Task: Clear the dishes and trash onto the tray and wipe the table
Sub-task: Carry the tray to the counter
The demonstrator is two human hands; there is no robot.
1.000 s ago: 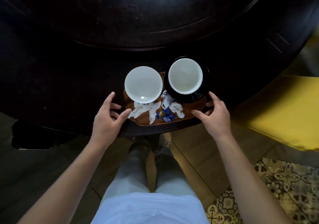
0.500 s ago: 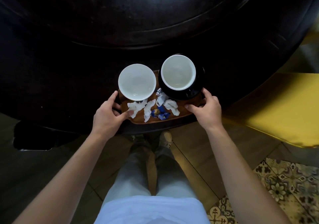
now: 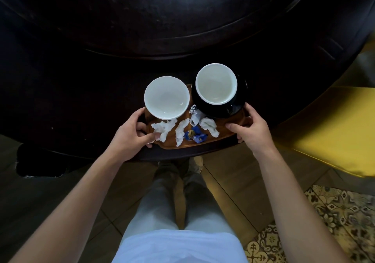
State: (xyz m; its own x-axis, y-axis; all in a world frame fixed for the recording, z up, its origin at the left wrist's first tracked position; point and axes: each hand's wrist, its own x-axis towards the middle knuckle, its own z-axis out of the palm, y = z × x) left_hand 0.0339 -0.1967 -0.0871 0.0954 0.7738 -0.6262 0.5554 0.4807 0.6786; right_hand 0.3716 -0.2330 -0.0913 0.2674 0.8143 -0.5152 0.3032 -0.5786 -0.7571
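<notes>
tray [image 3: 225, 134]: brown wood, at the centre of the frame, on the near edge of the table [image 3: 142, 39]; both short ends gripped.
bowl [image 3: 166, 97]: white, upright, on the tray's left half, overhanging its far edge.
cup [image 3: 216, 83]: white, upright, standing on the saucer [image 3: 235, 107].
saucer: black, glossy, on the tray's right half, just beside the bowl.
napkins [image 3: 164, 130]: white, crumpled, several pieces in a row across the tray's near half, below the bowl and saucer; the leftmost touches the left thumb.
wrappers [image 3: 195, 136]: blue, crinkled, among the napkins at the tray's near edge; a silver scrap [image 3: 192, 108] lies between bowl and saucer.
left hand [image 3: 129, 136]: closed on the tray's left end; thumb on top pressing by the napkins, fingers curled around the rim and under it.
right hand [image 3: 252, 128]: closed on the tray's right end; thumb on top of the wood, fingers wrapped over the rim, tips hidden beneath.
table: dark, round, with a raised inner ring, filling the upper half of the frame.
floor [image 3: 233, 181]: brown tile at lower centre; patterned tile [image 3: 334, 222] at lower right.
seat [image 3: 334, 127]: yellow, at the right edge, just beside the table.
person: pale trousers [image 3: 162, 208] and a white shirt [image 3: 178, 246], bottom centre.
</notes>
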